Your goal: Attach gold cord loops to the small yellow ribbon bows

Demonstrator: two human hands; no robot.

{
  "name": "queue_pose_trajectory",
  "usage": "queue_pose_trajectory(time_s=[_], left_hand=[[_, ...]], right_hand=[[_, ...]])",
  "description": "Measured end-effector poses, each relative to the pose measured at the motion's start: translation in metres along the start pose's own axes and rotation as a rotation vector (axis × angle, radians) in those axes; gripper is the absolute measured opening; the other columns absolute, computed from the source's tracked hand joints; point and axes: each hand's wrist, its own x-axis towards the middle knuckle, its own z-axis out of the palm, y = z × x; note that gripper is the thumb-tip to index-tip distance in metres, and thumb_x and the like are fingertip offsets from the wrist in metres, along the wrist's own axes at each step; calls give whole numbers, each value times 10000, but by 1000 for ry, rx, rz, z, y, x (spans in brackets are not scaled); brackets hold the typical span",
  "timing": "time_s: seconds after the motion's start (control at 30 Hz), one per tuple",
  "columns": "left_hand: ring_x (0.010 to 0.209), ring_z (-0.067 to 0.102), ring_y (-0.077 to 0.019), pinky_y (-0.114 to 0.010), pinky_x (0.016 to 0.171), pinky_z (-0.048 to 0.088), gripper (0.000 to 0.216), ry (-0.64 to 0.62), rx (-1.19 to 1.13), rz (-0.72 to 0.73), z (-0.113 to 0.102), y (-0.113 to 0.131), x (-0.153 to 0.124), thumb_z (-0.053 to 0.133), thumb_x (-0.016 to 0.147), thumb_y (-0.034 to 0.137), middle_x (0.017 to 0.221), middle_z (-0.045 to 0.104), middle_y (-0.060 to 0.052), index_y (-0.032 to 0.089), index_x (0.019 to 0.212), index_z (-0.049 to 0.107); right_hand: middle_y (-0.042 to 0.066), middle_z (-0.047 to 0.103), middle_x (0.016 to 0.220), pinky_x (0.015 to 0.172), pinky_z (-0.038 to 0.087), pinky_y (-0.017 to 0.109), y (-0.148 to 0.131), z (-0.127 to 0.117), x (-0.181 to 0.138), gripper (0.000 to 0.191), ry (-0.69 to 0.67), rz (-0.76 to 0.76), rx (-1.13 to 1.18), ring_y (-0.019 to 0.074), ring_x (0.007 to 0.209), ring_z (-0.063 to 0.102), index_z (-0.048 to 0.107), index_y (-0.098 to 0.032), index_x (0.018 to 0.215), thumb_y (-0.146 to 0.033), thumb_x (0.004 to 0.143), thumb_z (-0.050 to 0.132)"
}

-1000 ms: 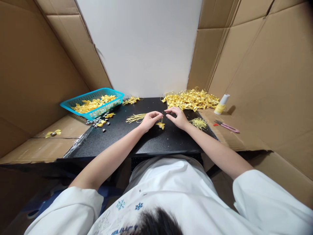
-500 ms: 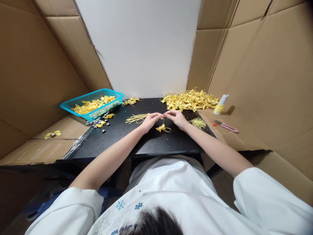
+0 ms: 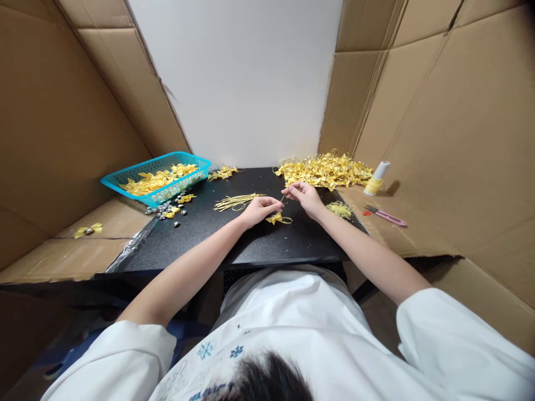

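Pinches a cord [image 3: 283,197] in the closed fingertips of both left hand [image 3: 258,212] and right hand [image 3: 307,199], with a short stretch of it showing between them. Has a bow [image 3: 275,219] lying on the table [image 3: 179,245] just below the left fingertips, on the near side, with its loop [image 3: 289,221] reaching out to the right (cannot tell whether joined to the cord). Has farther off, well to the left of both hands, a basket [image 3: 109,182] with yellow bows [image 3: 156,180] heaped loosely inside, and beads [image 3: 156,209] scattered just beside its near wall.
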Motion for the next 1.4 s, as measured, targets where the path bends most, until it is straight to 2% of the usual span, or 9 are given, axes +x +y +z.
queue_pose_trajectory(time_s=[0.2, 0.33, 0.47, 0.6, 0.7, 0.87, 1.03, 1.23, 1.4], left_hand=[[516, 494, -92, -229, 521, 349, 388, -54, 80, -6, -1, -2, 1, 729, 697, 507, 661, 684, -52, 126, 766, 713], [554, 513, -102, -232, 560, 368, 394, -78, 127, -7, -1, -2, 1, 698, 713, 521, 662, 674, -51, 128, 730, 709], [620, 543, -123, -244, 623, 393, 418, -18, 114, -10, -1, -1, 1, 690, 695, 559, 655, 660, -44, 143, 655, 690], [652, 547, -131, -253, 669, 404, 406, 85, 21, -9, -3, -3, 3, 694, 688, 547, 637, 642, -30, 158, 584, 646], [605, 511, -111, -241, 604, 369, 336, 128, -80, -33, -5, -5, 4, 734, 652, 483, 613, 620, -8, 166, 592, 640], [588, 499, -89, -227, 542, 339, 279, 168, -290, -99, -6, -5, 7, 821, 546, 327, 684, 648, -9, 166, 743, 707], [575, 512, -70, -222, 530, 350, 319, 233, -425, -156, -7, -2, 8, 829, 573, 260, 731, 672, -22, 154, 849, 709], [523, 489, -42, -191, 507, 359, 367, 117, -540, -205, -5, 4, 5, 855, 559, 264, 677, 627, 16, 162, 857, 668], [560, 539, -68, -211, 550, 401, 406, 29, -516, -200, -5, 4, 2, 855, 555, 316, 665, 608, 31, 170, 875, 651]], right_hand=[[21, 708, 885, 628, 558, 215, -6, 3, -2, 416, -14, 106, 151, 92, 653, 678, 534, -188, 864, -543, 746, 716], [-2, 687, 850, 625, 572, 211, -7, 7, -5, 438, -31, 106, 219, 105, 674, 700, 519, -192, 857, -549, 723, 735], [-17, 674, 791, 692, 596, 257, -4, 8, -7, 465, -56, 84, 204, 122, 718, 706, 522, -194, 845, -566, 687, 752], [-18, 666, 743, 741, 605, 312, -1, 9, -8, 476, -114, 67, 136, 138, 741, 697, 537, -194, 826, -575, 655, 766], [-15, 664, 739, 761, 600, 331, -1, 10, -9, 495, -131, 46, 116, 142, 735, 689, 550, -195, 820, -598, 631, 768], [-8, 662, 743, 789, 577, 344, -2, 9, -7, 504, -97, -14, 82, 147, 723, 681, 563, -204, 810, -635, 625, 750], [23, 682, 755, 766, 536, 320, -3, 7, -8, 415, -56, -154, -130, 159, 770, 665, 607, -190, 811, -583, 717, 701], [34, 693, 762, 692, 502, 295, -2, 7, -9, 277, -76, -201, -251, 158, 734, 656, 624, -181, 824, -457, 806, 634], [33, 696, 766, 685, 490, 289, -3, 6, -10, 183, -82, -272, -376, 150, 709, 637, 644, -182, 808, -356, 840, 597]])
